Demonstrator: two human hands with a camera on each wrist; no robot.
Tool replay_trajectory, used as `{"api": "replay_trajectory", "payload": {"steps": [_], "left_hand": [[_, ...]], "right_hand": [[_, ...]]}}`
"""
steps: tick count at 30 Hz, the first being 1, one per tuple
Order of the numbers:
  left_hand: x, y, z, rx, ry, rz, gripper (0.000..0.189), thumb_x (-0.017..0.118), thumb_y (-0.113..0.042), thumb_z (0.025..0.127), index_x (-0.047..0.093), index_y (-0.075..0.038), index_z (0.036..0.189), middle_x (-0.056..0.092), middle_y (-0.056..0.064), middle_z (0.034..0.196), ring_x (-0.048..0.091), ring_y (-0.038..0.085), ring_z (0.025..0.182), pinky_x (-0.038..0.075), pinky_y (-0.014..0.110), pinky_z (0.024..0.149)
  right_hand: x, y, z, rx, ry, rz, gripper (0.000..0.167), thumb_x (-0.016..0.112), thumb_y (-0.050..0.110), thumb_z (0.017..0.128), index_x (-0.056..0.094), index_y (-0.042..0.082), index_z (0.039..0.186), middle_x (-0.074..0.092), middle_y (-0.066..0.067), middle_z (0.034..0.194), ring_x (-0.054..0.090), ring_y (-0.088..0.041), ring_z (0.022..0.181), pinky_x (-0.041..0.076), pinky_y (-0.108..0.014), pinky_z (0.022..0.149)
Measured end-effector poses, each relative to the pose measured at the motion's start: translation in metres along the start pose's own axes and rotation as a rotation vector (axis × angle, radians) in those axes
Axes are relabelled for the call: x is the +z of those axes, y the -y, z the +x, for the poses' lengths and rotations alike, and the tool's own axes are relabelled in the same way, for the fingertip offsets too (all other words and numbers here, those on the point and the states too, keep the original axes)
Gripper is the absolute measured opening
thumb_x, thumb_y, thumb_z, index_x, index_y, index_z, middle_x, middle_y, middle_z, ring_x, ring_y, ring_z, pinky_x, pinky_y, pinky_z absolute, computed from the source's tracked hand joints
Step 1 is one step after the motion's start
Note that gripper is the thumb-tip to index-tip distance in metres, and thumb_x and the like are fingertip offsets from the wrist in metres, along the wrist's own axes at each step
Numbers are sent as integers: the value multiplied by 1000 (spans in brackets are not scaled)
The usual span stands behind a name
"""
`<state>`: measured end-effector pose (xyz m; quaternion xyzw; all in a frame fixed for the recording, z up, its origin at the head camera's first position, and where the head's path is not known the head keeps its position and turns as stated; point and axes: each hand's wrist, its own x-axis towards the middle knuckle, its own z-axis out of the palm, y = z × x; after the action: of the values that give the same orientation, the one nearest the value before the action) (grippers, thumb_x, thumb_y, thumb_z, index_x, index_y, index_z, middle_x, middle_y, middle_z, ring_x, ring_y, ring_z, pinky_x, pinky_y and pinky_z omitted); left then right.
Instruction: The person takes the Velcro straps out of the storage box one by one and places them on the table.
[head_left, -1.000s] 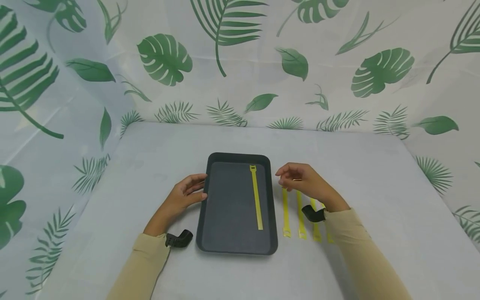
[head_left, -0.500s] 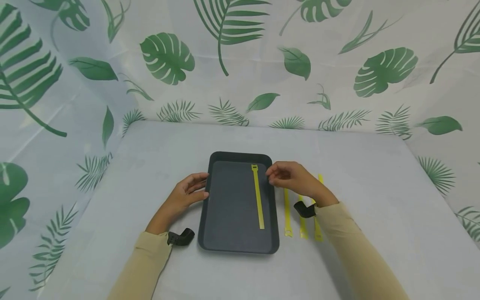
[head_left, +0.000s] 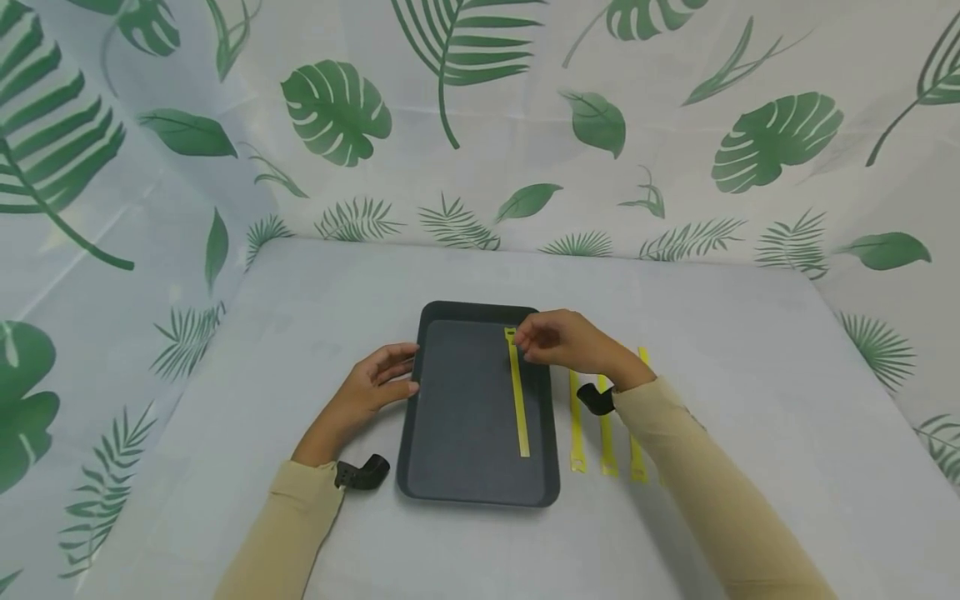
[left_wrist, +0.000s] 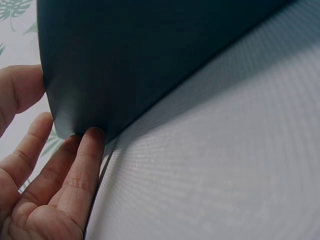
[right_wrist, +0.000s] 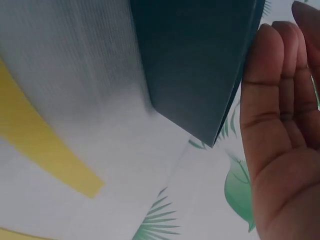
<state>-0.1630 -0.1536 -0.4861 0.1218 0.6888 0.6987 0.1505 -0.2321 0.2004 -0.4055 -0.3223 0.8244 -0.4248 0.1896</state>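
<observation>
A dark grey tray (head_left: 461, 417) lies in the middle of the white table. Inside it, toward the right, is a flat yellow cable strap (head_left: 519, 408) with its slotted head at the far end. My left hand (head_left: 366, 390) touches the tray's left side, its fingers (left_wrist: 87, 170) fairly straight against the wall in the left wrist view. Over the tray's right rim reaches my right hand (head_left: 566, 342), fingertips right at the strap's head. In the right wrist view its fingers (right_wrist: 262, 100) are relaxed, with nothing seen between them.
Several more yellow straps (head_left: 577, 425) lie side by side right of the tray, slotted heads toward me, partly covered by the right forearm. Behind the table hangs a white cloth (head_left: 480, 125) printed with green leaves. Each wrist wears a black camera mount (head_left: 363, 473).
My right hand has moved left from above the loose straps, across the tray's rim to the head of the strap inside. The left hand has stayed at the tray's side.
</observation>
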Motion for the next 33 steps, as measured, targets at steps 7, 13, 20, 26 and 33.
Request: {"api": "replay_trajectory", "payload": {"steps": [7,13,20,26,33], "left_hand": [[-1,0,0,-2,0,-1,64,71,0,101,43,8,159,41,29,165,41,48,153,56,28,104],[-2,1,0,5,-3,9,64,71,-1,101,44,8,158,42,30,165,42,49,152,56,28,104],[-2,2,1,14,-3,18,64,71,-1,101,44,9,158,42,30,165,42,49,152,56,27,105],[-3,3,2,19,2,13,64,70,-1,101,44,9,158,42,30,165,42,49,152,57,28,104],[-3,2,2,11,1,11,65,72,-4,100,44,9,157,42,30,165,42,49,152,57,27,103]], "right_hand": [[-1,-2,16,-11,133,-33,19,71,-14,96,71,-10,115,73,-22,112,72,-29,101,62,-35,91],[1,0,29,10,223,-92,23,72,-18,93,73,-5,112,74,-17,111,71,-29,101,62,-35,89],[3,3,39,35,297,-158,26,70,-21,89,75,-1,106,74,-10,107,71,-25,98,61,-37,89],[8,5,45,64,327,-255,28,75,-20,85,76,5,97,73,-1,98,66,-15,89,59,-35,85],[12,5,48,52,334,-335,35,72,-24,79,75,10,89,71,2,90,61,-12,80,55,-31,75]]}}
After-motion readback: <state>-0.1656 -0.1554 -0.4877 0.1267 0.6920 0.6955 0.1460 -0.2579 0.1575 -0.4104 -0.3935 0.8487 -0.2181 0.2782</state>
